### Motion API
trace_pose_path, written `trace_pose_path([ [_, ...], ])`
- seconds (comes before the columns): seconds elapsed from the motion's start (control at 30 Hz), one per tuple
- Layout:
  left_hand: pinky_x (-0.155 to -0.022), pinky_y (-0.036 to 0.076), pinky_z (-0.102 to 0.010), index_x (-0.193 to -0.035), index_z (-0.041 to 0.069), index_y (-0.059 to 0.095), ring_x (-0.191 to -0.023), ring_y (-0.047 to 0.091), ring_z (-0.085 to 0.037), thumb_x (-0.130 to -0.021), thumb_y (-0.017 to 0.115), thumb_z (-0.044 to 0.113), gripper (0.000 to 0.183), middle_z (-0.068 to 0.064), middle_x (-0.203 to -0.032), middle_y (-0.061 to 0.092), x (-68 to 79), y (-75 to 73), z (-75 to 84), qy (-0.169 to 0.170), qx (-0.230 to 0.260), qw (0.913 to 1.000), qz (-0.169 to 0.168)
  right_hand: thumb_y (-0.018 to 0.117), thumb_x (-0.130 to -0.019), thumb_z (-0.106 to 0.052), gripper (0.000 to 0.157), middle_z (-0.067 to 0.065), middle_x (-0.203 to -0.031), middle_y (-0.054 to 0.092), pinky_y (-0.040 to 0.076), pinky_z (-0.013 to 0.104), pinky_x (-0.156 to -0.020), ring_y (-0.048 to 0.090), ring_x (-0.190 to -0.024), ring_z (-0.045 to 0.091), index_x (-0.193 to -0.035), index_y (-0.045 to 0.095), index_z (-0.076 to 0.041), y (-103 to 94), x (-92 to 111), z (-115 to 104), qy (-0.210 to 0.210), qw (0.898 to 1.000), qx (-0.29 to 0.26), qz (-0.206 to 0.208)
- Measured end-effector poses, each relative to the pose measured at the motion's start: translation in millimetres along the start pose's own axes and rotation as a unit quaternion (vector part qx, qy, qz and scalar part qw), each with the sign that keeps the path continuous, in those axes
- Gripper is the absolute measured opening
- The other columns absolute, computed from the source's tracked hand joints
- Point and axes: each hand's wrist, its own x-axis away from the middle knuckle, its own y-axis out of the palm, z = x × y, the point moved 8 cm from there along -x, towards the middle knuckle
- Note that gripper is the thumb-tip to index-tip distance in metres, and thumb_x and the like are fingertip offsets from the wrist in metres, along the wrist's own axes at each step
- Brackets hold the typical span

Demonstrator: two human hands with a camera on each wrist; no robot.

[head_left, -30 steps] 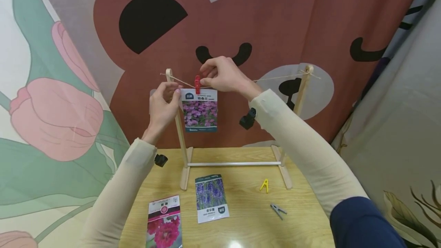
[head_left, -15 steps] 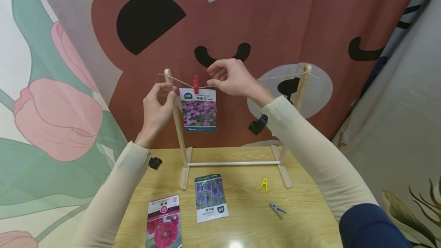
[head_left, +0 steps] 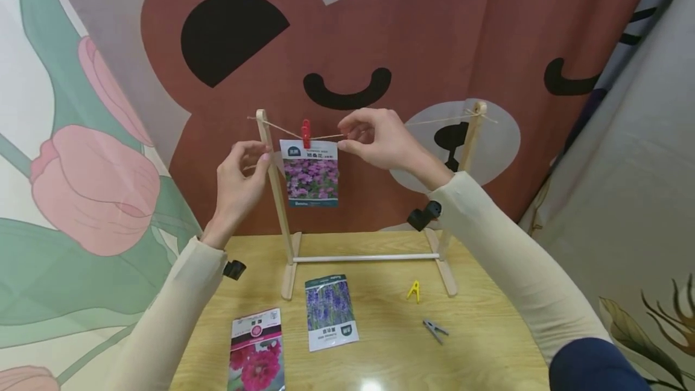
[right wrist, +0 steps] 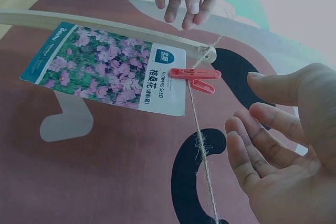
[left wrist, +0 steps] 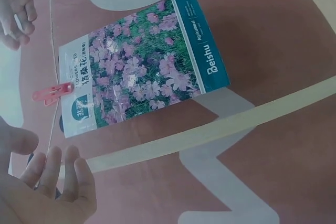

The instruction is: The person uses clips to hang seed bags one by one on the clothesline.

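The pink-flower seed packet (head_left: 310, 173) is hanging from the twine (head_left: 434, 120) of the wooden rack (head_left: 274, 198), and a red clothespin (head_left: 306, 133) is clamping its top edge to the line near the left post. I am seeing the right hand (head_left: 380, 139) hovering just to the right of the packet, fingers loosely curled and apart, gripping nothing (the wrist view shows the twine running past the fingertips with a gap between). The left hand (head_left: 239, 175) is hanging just left of the post, fingers relaxed and also holding nothing. Below, on the worktop (head_left: 488, 330), a purple-flower packet (head_left: 327, 311) is lying in front of the rack's base, a red-flower packet (head_left: 256, 352) is lying nearer the front edge, and a yellow clothespin (head_left: 414, 291) and a grey clothespin (head_left: 435, 329) are sitting to the right.
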Motion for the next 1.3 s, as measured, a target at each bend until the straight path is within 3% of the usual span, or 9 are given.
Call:
trace_pose_path([
  [0.27, -0.099, 0.059, -0.052, -0.132, 0.005, 0.065, -0.114, 0.074, -0.032, -0.109, 0.062, 0.021, 0.028, -0.012, -0.129, 0.073, 12.2, -7.8, -3.4, 0.004, -0.025, 0.9996, -0.012, 0.079, -0.099, -0.023, 0.029, 0.004, -0.115, 0.075, 0.056, 0.039, -0.086, 0.068, -0.095, 0.016, -0.126, 0.074, -0.013, -2.4, 22, 2, -0.003, 1.000, -0.004, 0.003],
  [0.4, -0.096, 0.060, -0.034, -0.133, 0.006, 0.065, -0.114, 0.074, -0.029, -0.109, 0.062, 0.022, 0.029, -0.010, -0.130, 0.073, 18.0, -12.6, -5.3, 0.004, -0.034, 0.9993, -0.017, 0.080, -0.098, -0.023, 0.029, 0.005, -0.115, 0.075, 0.057, 0.040, -0.085, 0.069, -0.094, 0.016, -0.125, 0.074, -0.013, -2.0, 34, 3, -0.020, 1.000, 0.011, 0.002],
  [0.5, -0.091, 0.055, -0.017, -0.133, 0.005, 0.065, -0.114, 0.074, -0.030, -0.109, 0.062, 0.021, 0.029, -0.010, -0.131, 0.073, 23.2, -15.7, -7.6, 0.004, -0.034, 0.9992, -0.019, 0.081, -0.097, -0.020, 0.030, 0.006, -0.114, 0.075, 0.057, 0.040, -0.084, 0.071, -0.094, 0.017, -0.125, 0.075, -0.010, -1.3, 44, 5, -0.038, 0.999, 0.014, 0.004],
  [0.57, -0.089, 0.051, -0.012, -0.134, 0.005, 0.065, -0.114, 0.074, -0.031, -0.109, 0.062, 0.020, 0.030, -0.012, -0.131, 0.073, 27.6, -16.9, -9.7, 0.003, -0.035, 0.9991, -0.023, 0.081, -0.097, -0.018, 0.030, 0.005, -0.114, 0.075, 0.057, 0.040, -0.084, 0.071, -0.094, 0.017, -0.125, 0.075, -0.009, -0.6, 51, 8, -0.045, 0.999, 0.010, 0.004],
  [0.8, -0.086, 0.050, -0.010, -0.135, 0.005, 0.064, -0.112, 0.074, -0.030, -0.108, 0.063, 0.018, 0.030, -0.014, -0.130, 0.073, 42.3, -16.3, -14.5, 0.003, -0.040, 0.9986, -0.034, 0.081, -0.097, -0.019, 0.030, 0.005, -0.116, 0.073, 0.057, 0.044, -0.087, 0.069, -0.098, 0.018, -0.125, 0.075, -0.010, 1.4, 78, 27, -0.035, 0.999, 0.004, 0.004],
  [1.13, -0.086, 0.049, -0.009, -0.130, 0.002, 0.067, -0.102, 0.074, -0.025, -0.106, 0.066, 0.012, 0.026, -0.015, -0.124, 0.074, 65.9, -9.0, -13.3, 0.045, -0.055, 0.9964, -0.046, 0.082, -0.096, -0.016, 0.029, 0.004, -0.114, 0.074, 0.059, 0.046, -0.083, 0.070, -0.099, 0.023, -0.124, 0.076, -0.009, 9.7, 112, 47, -0.038, 0.999, 0.008, 0.012],
  [1.3, -0.086, 0.052, -0.011, -0.130, 0.002, 0.067, -0.104, 0.074, -0.026, -0.106, 0.066, 0.011, 0.026, -0.012, -0.123, 0.074, 77.2, -1.8, -20.1, 0.035, -0.044, 0.9960, -0.069, 0.083, -0.096, -0.017, 0.028, -0.001, -0.112, 0.074, 0.059, 0.041, -0.081, 0.069, -0.096, 0.015, -0.122, 0.076, -0.012, 14.7, 129, 55, -0.025, 1.000, 0.014, 0.010],
])
